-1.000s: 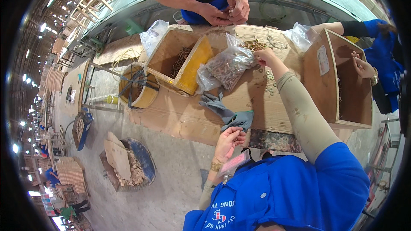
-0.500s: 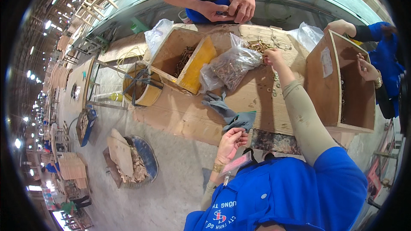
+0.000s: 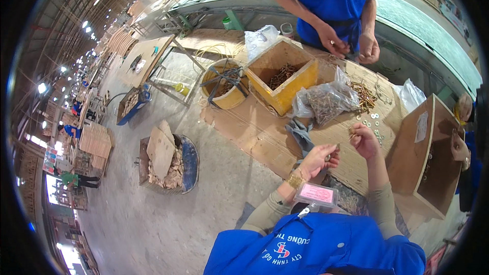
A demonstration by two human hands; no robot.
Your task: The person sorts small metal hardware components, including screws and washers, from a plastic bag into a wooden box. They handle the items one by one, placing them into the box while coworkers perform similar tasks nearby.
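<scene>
Both hands have come together since a second ago: the right hand (image 3: 364, 140), then reaching up by the clear bag of screws (image 3: 326, 103), now sits drawn back and pinched on a small brass piece, too small to name. The left hand (image 3: 318, 158) has risen and pinches a small dark part (image 3: 328, 157). Loose washers (image 3: 374, 122) lie just beyond on the plywood tabletop (image 3: 260, 132). Around it: concrete floor, stacked wooden furniture, a yellow wooden box (image 3: 282, 74).
</scene>
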